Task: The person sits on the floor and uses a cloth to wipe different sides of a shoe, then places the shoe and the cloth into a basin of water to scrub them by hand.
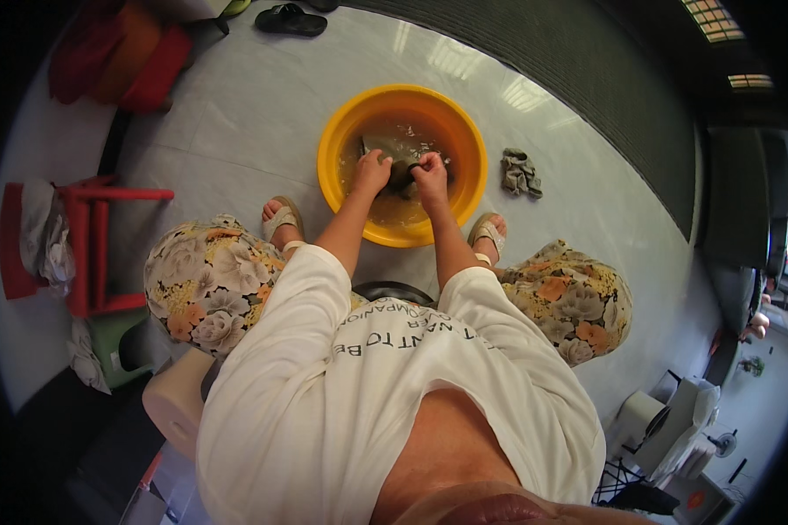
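A yellow plastic basin (400, 237) holding murky water stands on the tiled floor between my feet. Dark cloth (402, 176) lies partly in the water. My left hand (373, 172) is over the left half of the basin, at the cloth's left side; its fingers are bent, and their hold on the cloth is unclear. Across from it, my right hand (431, 176) pinches a dark edge of the cloth between thumb and fingers. A crumpled grey-green wet cloth (520, 173) rests on the floor to the right of the basin.
Black slippers (291, 20) lie beyond the basin near a dark ribbed mat or shutter (604, 85). At left are a red stool frame (98, 249) and red and orange fabric (121, 59). Chairs (679, 420) and a small fan (723, 443) stand at far right.
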`<state>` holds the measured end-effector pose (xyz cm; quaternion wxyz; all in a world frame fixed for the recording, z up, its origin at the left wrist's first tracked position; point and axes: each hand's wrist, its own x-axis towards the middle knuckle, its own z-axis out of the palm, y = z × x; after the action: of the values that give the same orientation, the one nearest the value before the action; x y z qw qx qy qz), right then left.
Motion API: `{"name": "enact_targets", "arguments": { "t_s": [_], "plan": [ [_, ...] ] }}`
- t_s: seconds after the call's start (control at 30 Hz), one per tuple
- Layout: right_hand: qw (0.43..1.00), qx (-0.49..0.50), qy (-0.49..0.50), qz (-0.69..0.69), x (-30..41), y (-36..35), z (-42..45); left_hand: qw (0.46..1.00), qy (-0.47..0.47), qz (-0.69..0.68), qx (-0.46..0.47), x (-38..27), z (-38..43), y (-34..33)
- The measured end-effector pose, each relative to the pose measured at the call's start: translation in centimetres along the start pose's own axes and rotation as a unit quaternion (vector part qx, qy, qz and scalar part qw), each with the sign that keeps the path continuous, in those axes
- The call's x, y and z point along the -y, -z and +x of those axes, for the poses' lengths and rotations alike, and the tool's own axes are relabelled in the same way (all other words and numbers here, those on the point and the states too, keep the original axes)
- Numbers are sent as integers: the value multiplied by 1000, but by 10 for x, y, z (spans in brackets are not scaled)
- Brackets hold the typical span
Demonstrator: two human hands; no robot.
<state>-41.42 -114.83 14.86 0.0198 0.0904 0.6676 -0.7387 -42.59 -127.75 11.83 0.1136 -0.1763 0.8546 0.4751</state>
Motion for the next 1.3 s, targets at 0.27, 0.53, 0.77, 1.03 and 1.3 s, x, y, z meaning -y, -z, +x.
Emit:
{"name": "enact_targets", "arguments": {
  "t_s": [0.27,0.53,0.77,1.03,1.3],
  "plan": [
    [875,213,-57,430,67,0,9,843,273,-430,173,-28,-13,19],
    [925,-41,-248,284,4,22,1,914,118,-386,-36,-21,-8,-4],
    [821,78,-350,444,-27,13,-9,992,-125,-16,-17,-72,-80,-20],
    [858,65,-320,397,-13,-27,-9,995,-42,36,-79,-66,-50,25],
    [902,-5,-228,368,-14,7,-4,994,-106,25,4,-104,-74,-8]
  ]
}}
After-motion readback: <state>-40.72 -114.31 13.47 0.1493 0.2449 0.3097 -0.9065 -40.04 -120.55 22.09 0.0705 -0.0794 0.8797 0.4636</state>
